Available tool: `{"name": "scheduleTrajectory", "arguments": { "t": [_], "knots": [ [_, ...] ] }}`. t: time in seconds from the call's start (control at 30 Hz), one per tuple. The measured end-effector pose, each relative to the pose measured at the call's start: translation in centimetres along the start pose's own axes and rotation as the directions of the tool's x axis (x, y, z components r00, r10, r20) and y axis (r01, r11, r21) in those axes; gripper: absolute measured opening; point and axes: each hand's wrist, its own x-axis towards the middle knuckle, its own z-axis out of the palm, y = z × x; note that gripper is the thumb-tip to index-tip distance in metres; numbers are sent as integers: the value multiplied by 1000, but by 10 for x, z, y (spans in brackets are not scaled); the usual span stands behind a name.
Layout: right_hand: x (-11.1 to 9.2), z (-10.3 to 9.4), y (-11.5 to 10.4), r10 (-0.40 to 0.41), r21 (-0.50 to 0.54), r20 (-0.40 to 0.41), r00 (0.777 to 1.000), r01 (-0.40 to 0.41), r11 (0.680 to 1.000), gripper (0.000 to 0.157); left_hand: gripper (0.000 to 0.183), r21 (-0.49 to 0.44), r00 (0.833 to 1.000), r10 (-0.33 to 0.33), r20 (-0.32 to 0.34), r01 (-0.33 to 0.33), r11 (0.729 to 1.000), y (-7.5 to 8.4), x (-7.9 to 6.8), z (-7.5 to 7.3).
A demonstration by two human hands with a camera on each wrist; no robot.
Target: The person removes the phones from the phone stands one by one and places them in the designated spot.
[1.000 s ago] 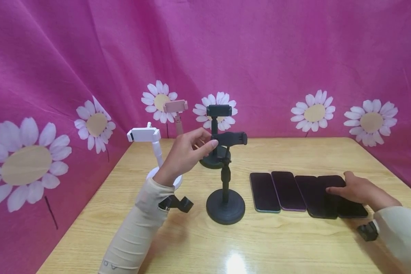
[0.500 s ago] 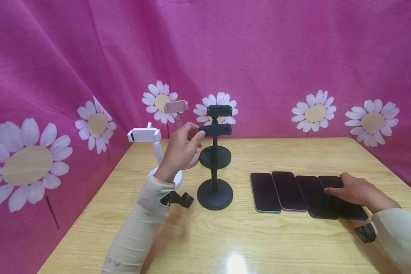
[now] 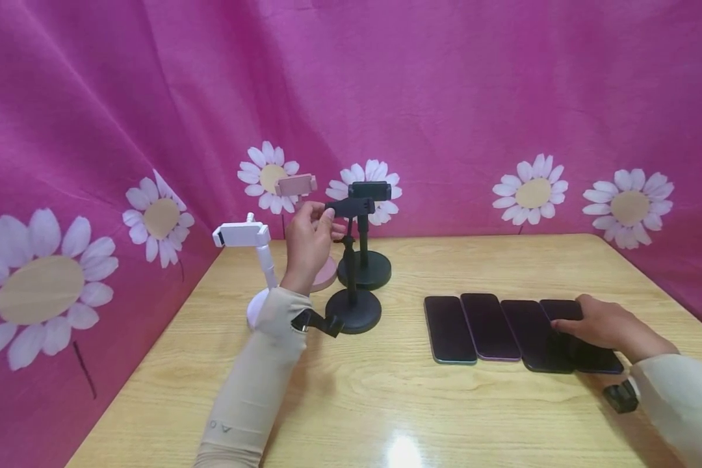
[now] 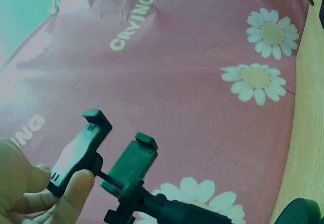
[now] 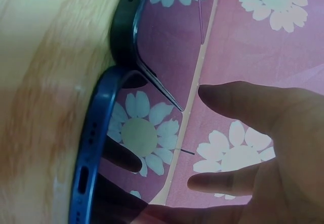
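A black phone stand (image 3: 353,312) with a round base is in the middle of the head view. My left hand (image 3: 309,247) pinches the left end of its clamp (image 3: 353,207) between thumb and fingers; the left wrist view shows this grip on the clamp (image 4: 81,150) closely. On the right, several dark phones lie side by side, screens up. Over the rightmost phone (image 3: 598,357) is my right hand (image 3: 614,327), its thumb and fingers extended and apart. The right wrist view shows the blue edge (image 5: 83,178) of that phone and the hand's reflection in the glass.
Another black stand (image 3: 371,190) is right behind the held one. A pink stand (image 3: 296,185) is partly hidden by my left hand, and a white stand (image 3: 244,234) is at the left. A pink daisy-print cloth (image 3: 444,117) hangs behind the wooden table (image 3: 474,416).
My left hand has moved the front black stand back and to the left, closer to the other stands. The right hand has stayed over the rightmost phone.
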Motion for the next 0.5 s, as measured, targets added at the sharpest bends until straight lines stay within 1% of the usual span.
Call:
{"name": "scheduleTrajectory", "arguments": {
  "t": [0.1,0.23,0.37,0.43,0.5],
  "knots": [
    [1,1,-1,5,5,7,1000,-5,1000,86,25,0,1000,-25,-11,25,1000,-2,4,1],
    [2,2,0,-2,6,-1,1000,2,1000,87,26,-5,999,-50,-21,50,999,-3,8,-1],
    [2,1,-1,-3,7,-14,1000,4,1000,84,28,-7,998,-55,-16,55,998,-6,10,-4],
    [1,1,-2,-5,8,-22,1000,5,1000,82,30,28,999,-45,-9,45,999,-8,10,-6],
    [-1,1,-7,-5,10,-35,999,5,1000,81,34,105,1000,-28,1,28,994,-9,8,-9]
  ]
}}
